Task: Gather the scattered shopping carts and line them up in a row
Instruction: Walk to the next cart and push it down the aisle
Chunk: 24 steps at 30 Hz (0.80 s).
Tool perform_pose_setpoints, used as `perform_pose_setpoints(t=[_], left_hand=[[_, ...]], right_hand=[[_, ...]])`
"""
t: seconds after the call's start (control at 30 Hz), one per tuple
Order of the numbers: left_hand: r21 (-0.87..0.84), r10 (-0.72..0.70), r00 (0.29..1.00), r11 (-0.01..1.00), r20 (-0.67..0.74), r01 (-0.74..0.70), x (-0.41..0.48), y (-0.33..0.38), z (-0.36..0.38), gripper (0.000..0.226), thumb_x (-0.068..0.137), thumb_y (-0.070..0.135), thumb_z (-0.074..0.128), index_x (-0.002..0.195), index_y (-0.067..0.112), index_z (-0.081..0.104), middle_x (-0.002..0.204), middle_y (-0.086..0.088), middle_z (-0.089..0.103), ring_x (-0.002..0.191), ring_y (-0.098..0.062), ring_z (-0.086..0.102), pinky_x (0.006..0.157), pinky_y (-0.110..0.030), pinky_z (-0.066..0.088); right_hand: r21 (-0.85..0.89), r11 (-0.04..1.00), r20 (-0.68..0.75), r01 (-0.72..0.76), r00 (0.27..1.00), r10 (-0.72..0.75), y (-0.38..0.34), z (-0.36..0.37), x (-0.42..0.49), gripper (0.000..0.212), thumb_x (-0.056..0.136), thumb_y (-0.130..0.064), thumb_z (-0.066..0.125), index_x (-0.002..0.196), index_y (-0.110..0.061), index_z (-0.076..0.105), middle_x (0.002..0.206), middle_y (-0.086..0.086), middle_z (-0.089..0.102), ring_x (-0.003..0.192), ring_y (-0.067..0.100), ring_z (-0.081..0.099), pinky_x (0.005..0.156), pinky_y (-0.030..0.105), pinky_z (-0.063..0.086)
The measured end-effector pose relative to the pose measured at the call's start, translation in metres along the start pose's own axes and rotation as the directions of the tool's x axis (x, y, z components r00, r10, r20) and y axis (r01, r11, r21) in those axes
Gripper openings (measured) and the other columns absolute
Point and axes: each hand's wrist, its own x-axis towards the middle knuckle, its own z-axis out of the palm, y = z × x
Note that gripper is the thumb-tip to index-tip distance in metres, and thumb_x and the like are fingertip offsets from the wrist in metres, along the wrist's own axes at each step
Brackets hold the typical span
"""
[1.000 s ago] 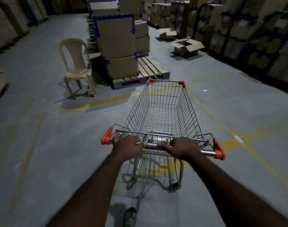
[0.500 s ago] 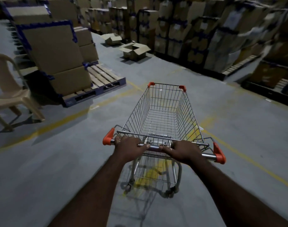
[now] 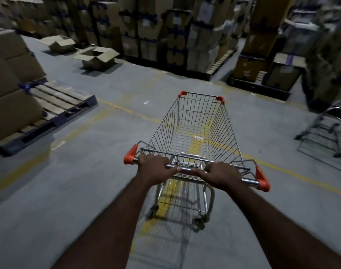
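Cart: we found the shopping cart (image 3: 194, 123) upright on the grey floor (image 3: 88, 181), standing over a yellow line (image 3: 293, 172).
Left hand: we saw the left hand (image 3: 154, 167) wrapped over the handle bar (image 3: 183, 168).
Right hand: the right hand (image 3: 222, 174) gripped the same bar, thumbs nearly touching.
Left of cart: we noted a wooden pallet (image 3: 59, 105) carrying cartons.
Right of cart: a wire frame (image 3: 328, 129), too blurred for us to identify.
Beyond cart: we logged an open carton (image 3: 96, 57) before stacked boxes.
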Motion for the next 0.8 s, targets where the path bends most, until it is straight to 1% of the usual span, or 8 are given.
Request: perform_pose_setpoints(t=[0.1, 0.2, 0.3, 0.43, 0.5, 0.6, 0.67, 0.8], left_hand=[[-0.006, 0.065, 0.998, 0.998, 0.023, -0.064, 0.020, 0.010, 0.001, 0.053, 0.085, 0.083, 0.037, 0.083, 0.034, 0.057, 0.094, 0.008, 0.059, 0.116, -0.026, 0.053, 0.109, -0.056, 0.023], [-0.009, 0.127, 0.991, 0.992, 0.026, -0.127, 0.040, 0.022, 0.003, 0.052, 0.085, 0.083, 0.038, 0.078, 0.034, 0.055, 0.090, 0.010, 0.057, 0.112, -0.024, 0.054, 0.107, -0.054, 0.024], [0.001, 0.177, 0.984, 0.984, 0.030, -0.178, 0.060, 0.038, 0.005, 0.052, 0.084, 0.084, 0.038, 0.079, 0.035, 0.055, 0.091, 0.010, 0.058, 0.113, -0.023, 0.053, 0.108, -0.054, 0.022], [0.012, 0.228, 0.973, 0.973, 0.046, -0.229, 0.089, 0.065, 0.007, 0.054, 0.084, 0.084, 0.037, 0.083, 0.034, 0.059, 0.097, 0.009, 0.064, 0.116, -0.024, 0.052, 0.109, -0.054, 0.018], [0.008, 0.256, 0.966, 0.967, 0.049, -0.256, 0.107, 0.079, 0.009, 0.055, 0.084, 0.085, 0.036, 0.081, 0.034, 0.058, 0.098, 0.008, 0.066, 0.114, -0.024, 0.053, 0.110, -0.055, 0.018], [-0.005, 0.288, 0.956, 0.958, 0.063, -0.288, 0.138, 0.102, 0.015, 0.058, 0.083, 0.086, 0.033, 0.073, 0.032, 0.053, 0.094, 0.007, 0.065, 0.108, -0.023, 0.055, 0.110, -0.057, 0.020], [-0.017, 0.307, 0.950, 0.952, 0.061, -0.306, 0.159, 0.118, 0.019, 0.060, 0.082, 0.088, 0.031, 0.071, 0.032, 0.052, 0.092, 0.008, 0.065, 0.105, -0.023, 0.057, 0.109, -0.058, 0.021], [0.006, 0.337, 0.940, 0.941, 0.054, -0.338, 0.201, 0.157, 0.023, 0.055, 0.085, 0.083, 0.035, 0.066, 0.033, 0.048, 0.084, 0.012, 0.059, 0.105, -0.022, 0.056, 0.109, -0.057, 0.020]], right_hand=[[0.015, 0.998, -0.020, -0.067, 0.998, 0.068, 0.014, 0.003, 0.000, 0.104, 0.064, -0.100, 0.001, 0.081, -0.025, 0.070, 0.073, -0.006, 0.062, 0.076, 0.017, 0.061, 0.069, 0.028, 0.046], [0.023, 0.991, -0.024, -0.135, 0.991, 0.135, 0.030, 0.006, 0.001, 0.097, 0.070, -0.099, 0.006, 0.076, -0.024, 0.068, 0.071, -0.007, 0.062, 0.075, 0.016, 0.061, 0.075, 0.030, 0.051], [0.035, 0.981, -0.038, -0.190, 0.981, 0.191, 0.047, 0.004, 0.003, 0.100, 0.069, -0.100, 0.006, 0.076, -0.023, 0.069, 0.070, -0.007, 0.062, 0.074, 0.017, 0.062, 0.077, 0.032, 0.053], [0.042, 0.968, -0.032, -0.246, 0.968, 0.248, 0.074, -0.001, 0.006, 0.087, 0.074, -0.097, 0.013, 0.066, -0.023, 0.059, 0.068, -0.006, 0.060, 0.073, 0.018, 0.062, 0.077, 0.032, 0.053], [0.041, 0.962, -0.031, -0.268, 0.962, 0.270, 0.091, -0.005, 0.012, 0.085, 0.075, -0.096, 0.015, 0.063, -0.024, 0.057, 0.068, -0.006, 0.060, 0.073, 0.017, 0.061, 0.076, 0.032, 0.054], [0.046, 0.953, -0.039, -0.300, 0.953, 0.302, 0.119, -0.010, 0.023, 0.085, 0.075, -0.096, 0.017, 0.061, -0.022, 0.057, 0.067, -0.005, 0.060, 0.070, 0.016, 0.060, 0.075, 0.032, 0.053], [0.040, 0.947, -0.052, -0.319, 0.946, 0.321, 0.142, -0.011, 0.033, 0.088, 0.075, -0.096, 0.016, 0.064, -0.021, 0.061, 0.066, -0.005, 0.060, 0.068, 0.016, 0.059, 0.074, 0.031, 0.053], [0.040, 0.937, -0.069, -0.348, 0.934, 0.350, 0.190, -0.013, 0.055, 0.092, 0.073, -0.098, 0.012, 0.069, -0.022, 0.066, 0.066, -0.006, 0.059, 0.069, 0.016, 0.060, 0.075, 0.032, 0.054]])
